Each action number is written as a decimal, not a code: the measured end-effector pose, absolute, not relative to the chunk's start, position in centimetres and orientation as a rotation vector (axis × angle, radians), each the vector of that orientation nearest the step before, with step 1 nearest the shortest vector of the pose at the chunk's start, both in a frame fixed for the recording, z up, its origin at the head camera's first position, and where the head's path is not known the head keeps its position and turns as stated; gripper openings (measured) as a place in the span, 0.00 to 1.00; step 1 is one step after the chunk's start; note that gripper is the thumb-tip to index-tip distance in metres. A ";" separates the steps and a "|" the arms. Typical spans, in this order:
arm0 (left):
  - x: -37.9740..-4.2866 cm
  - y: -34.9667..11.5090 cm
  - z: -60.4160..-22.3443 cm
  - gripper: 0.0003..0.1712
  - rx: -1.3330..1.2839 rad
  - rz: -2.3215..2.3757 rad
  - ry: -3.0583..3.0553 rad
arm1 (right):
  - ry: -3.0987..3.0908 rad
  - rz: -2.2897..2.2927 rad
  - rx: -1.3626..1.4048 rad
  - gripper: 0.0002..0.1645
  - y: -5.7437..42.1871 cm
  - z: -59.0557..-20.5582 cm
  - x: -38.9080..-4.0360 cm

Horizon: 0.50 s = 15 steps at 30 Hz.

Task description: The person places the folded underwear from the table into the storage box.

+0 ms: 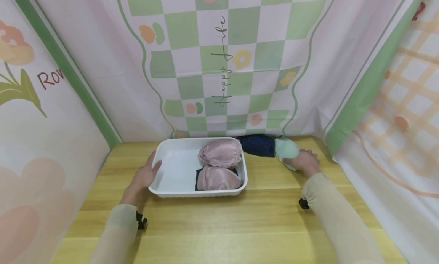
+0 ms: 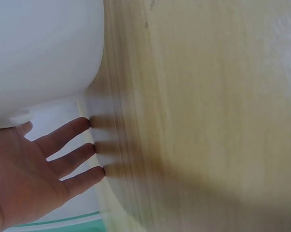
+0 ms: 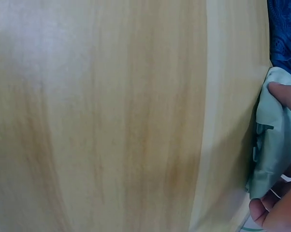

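Note:
At the back of the table, a white plastic tray [image 1: 178,172] holds two folded pink satin bras [image 1: 221,152], one behind the other on its right side. My left hand [image 1: 145,176] grips the tray's left rim, thumb over the edge; in the left wrist view its other fingers [image 2: 70,158] spread below the rim. On the right, my right hand [image 1: 306,161] holds a folded mint-green satin bra [image 1: 287,149] between thumb and fingers. That bra touches a dark navy bra [image 1: 258,145], whose lace [image 3: 286,36] shows in the right wrist view.
Dark fabric [image 1: 199,179] shows beneath the nearer pink bra. A wooden table [image 1: 219,226] carries everything. Behind it hangs a checked green-and-white curtain [image 1: 240,85], with printed fabric panels [image 1: 37,161] at both sides.

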<state>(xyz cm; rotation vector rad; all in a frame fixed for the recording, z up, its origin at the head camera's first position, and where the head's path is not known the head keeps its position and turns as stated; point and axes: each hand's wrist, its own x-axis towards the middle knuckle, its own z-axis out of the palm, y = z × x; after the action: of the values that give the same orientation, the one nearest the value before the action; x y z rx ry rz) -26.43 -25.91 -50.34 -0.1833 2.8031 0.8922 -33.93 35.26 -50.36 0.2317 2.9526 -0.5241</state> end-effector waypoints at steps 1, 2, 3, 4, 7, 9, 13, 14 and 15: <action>-26.4 -25.9 -50.3 0.44 -0.182 0.890 2.805 | 2.957 -0.517 0.239 0.62 35.3 -50.4 -33.9; -26.4 -25.9 -50.3 0.44 -0.180 0.889 2.807 | 2.962 -0.506 0.240 0.62 35.3 -50.5 -34.0; -26.4 -25.9 -50.3 0.44 -0.178 0.890 2.806 | 2.966 -0.499 0.243 0.61 35.4 -50.6 -34.0; -26.4 -25.9 -50.3 0.44 -0.176 0.889 2.807 | 2.971 -0.495 0.242 0.60 35.4 -50.7 -33.9; -26.4 -25.9 -50.3 0.44 -0.169 0.887 2.810 | 2.988 -0.501 0.241 0.56 35.5 -51.1 -33.9; -26.4 -26.0 -50.3 0.44 -0.163 0.889 2.809 | 3.003 -0.514 0.243 0.53 35.5 -51.3 -33.8; -26.4 -26.0 -50.2 0.45 -0.167 0.890 2.807 | 3.039 -0.551 0.275 0.46 35.6 -51.6 -33.6; -26.4 -25.9 -50.2 0.45 -0.170 0.891 2.804 | 3.051 -0.556 0.290 0.45 35.6 -51.7 -33.6; -26.4 -25.9 -50.2 0.45 -0.174 0.889 2.802 | 3.059 -0.567 0.308 0.44 35.6 -51.7 -33.6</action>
<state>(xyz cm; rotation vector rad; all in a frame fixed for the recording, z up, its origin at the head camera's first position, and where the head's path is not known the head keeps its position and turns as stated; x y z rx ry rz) -26.38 -25.88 -50.19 -0.1737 2.8017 0.8886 -33.58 35.61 -51.70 0.3081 3.0587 -0.5674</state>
